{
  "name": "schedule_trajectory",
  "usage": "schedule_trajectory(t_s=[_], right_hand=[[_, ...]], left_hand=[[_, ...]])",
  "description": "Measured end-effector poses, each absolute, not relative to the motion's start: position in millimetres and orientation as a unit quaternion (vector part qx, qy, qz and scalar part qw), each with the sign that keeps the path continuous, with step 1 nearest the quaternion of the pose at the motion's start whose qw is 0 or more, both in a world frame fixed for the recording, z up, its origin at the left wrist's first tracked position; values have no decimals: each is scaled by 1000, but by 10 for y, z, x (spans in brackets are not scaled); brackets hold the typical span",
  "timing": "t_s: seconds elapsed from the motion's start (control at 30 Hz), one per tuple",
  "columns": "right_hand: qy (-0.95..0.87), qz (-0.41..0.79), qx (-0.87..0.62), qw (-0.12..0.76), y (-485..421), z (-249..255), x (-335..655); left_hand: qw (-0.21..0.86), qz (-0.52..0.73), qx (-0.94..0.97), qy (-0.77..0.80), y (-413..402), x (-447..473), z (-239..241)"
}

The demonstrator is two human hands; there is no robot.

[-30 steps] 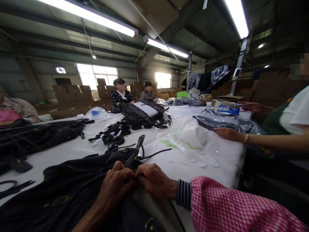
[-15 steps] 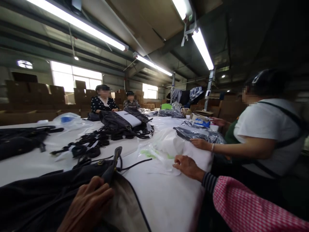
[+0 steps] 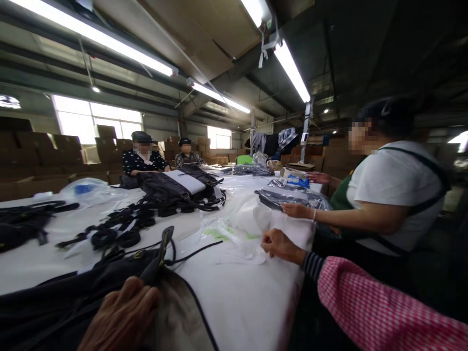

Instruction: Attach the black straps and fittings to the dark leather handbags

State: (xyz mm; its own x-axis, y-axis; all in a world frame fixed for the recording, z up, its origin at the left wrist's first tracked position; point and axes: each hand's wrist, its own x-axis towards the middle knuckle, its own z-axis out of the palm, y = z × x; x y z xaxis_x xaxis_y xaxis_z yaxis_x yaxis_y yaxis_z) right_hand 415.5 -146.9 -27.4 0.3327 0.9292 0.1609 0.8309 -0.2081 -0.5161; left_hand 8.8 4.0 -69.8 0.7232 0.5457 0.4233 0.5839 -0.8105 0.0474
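A black cloth bag (image 3: 69,297) with brass eyelets, a drawstring cord and a greyish lining lies across the near left of the table. My left hand (image 3: 120,312) rests at its opening, fingers curled over the fabric. Out over the table's right side, my right hand (image 3: 281,245) has its fingers bent in and pressed together; whether anything small is between them is hidden. Just left of it lie clear plastic bags (image 3: 228,246) with light green marks, and a crumpled white translucent bag (image 3: 252,214) sits behind.
Coiled black straps (image 3: 119,229) and a dark bag with white paper (image 3: 186,181) lie farther back on the white table (image 3: 234,302). On the right a co-worker in a white shirt (image 3: 383,180) handles a plastic-wrapped dark item (image 3: 292,197). Two people sit across the table.
The view has turned slightly right, so most things sit farther left. The fingers of my right hand have curled in more. My left hand stays on the black bag.
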Motion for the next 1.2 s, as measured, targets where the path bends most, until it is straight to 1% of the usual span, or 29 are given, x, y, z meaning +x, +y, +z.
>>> schedule_trajectory(t_s=[0.13, 0.27, 0.33, 0.4, 0.53, 0.6, 0.67, 0.73, 0.87, 0.93, 1.0, 1.1, 1.13, 1.2], right_hand=[[-580, 160, -750, 273, -1774, -122, 4354], [-596, 196, -739, 246, -2172, -32, 4554], [-571, 233, -748, 246, -2366, 15, 4581], [-533, 283, -748, 275, -2535, 84, 4542], [-498, 351, -692, 387, -2692, 213, 4302], [-501, 369, -676, 396, -2613, 195, 4125], [-520, 377, -674, 365, -2431, 96, 3915], [-565, 339, -683, 317, -2206, -45, 3688], [-720, 130, -660, 169, -1900, -225, 3341], [-766, 77, -629, 110, -1842, -224, 3276], [-786, 56, -608, 100, -1785, -190, 3255], [-789, 3, -601, 130, -1596, -152, 3184], [-790, -13, -600, 127, -1499, -153, 3132], [-789, -36, -606, 92, -1270, -181, 2995]], left_hand=[[69, -150, -933, -320, -207, 153, -452], [57, -133, -940, -309, -301, 186, -336], [58, -142, -940, -306, -309, 181, -340], [55, -153, -939, -304, -319, 170, -353], [34, -168, -931, -321, -357, 163, -354], [37, -168, -928, -330, -364, 172, -353], [40, -154, -927, -340, -354, 183, -359], [39, -139, -924, -353, -339, 188, -361], [7, -128, -915, -383, -336, 170, -316], [-29, -124, -912, -391, -348, 160, -279], [-60, -123, -906, -400, -356, 155, -251], [-83, -125, -896, -418, -349, 152, -239], [-89, -127, -894, -421, -343, 150, -238], [-106, -132, -890, -424, -333, 141, -232]])
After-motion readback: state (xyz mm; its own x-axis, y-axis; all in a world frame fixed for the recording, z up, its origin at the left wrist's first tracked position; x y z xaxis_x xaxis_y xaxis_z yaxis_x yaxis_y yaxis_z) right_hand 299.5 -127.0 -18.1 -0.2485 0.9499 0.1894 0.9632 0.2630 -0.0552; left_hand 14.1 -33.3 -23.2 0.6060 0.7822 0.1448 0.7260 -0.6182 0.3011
